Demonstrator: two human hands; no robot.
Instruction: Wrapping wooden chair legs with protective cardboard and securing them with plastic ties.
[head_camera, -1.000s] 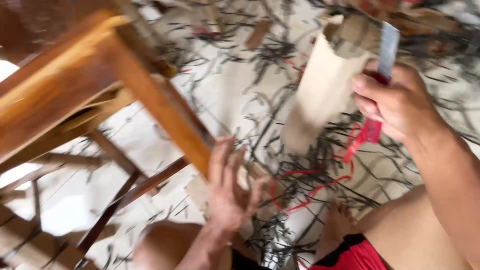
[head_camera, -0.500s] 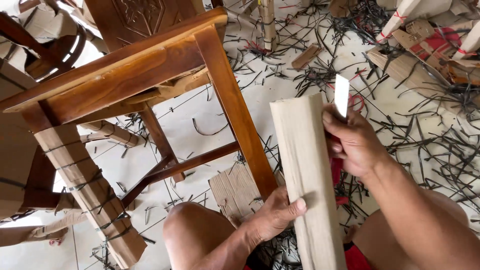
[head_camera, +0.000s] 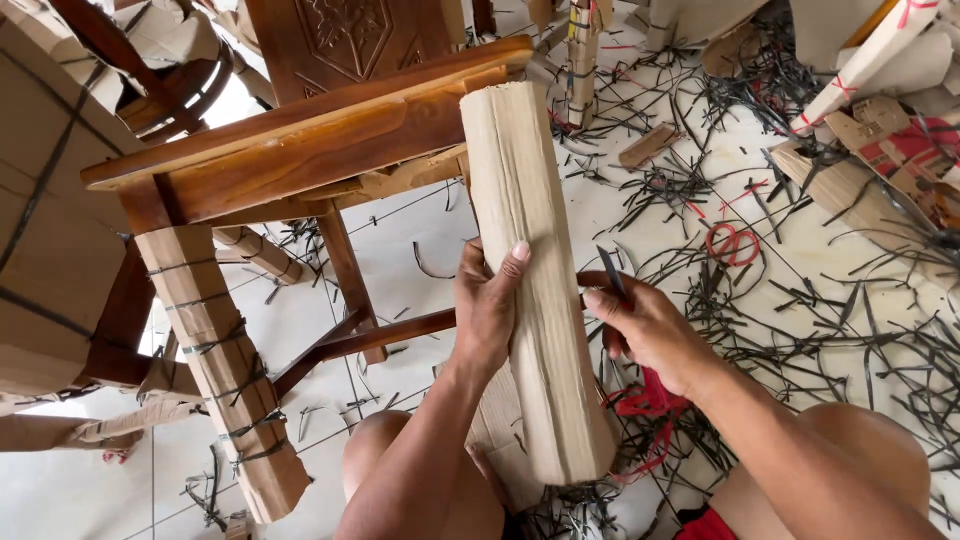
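Our left hand (head_camera: 487, 305) gripped the cardboard sleeve (head_camera: 535, 280) wrapped around the chair leg; our right hand (head_camera: 645, 325) pinched what seemed a black strap (head_camera: 612, 272).

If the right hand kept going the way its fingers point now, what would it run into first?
The right hand points left, pinching a thin dark strap. Going straight on, it would likely first meet the cardboard wrap around the chair leg, which the left hand grips. Depth is hard to judge.

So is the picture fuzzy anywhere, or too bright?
Head view: mostly sharp, the cardboard wrap and both hands crisp; strong daylight washes out the floor tiles at lower left and a patch beyond the chair; edges bend slightly from the wide lens.
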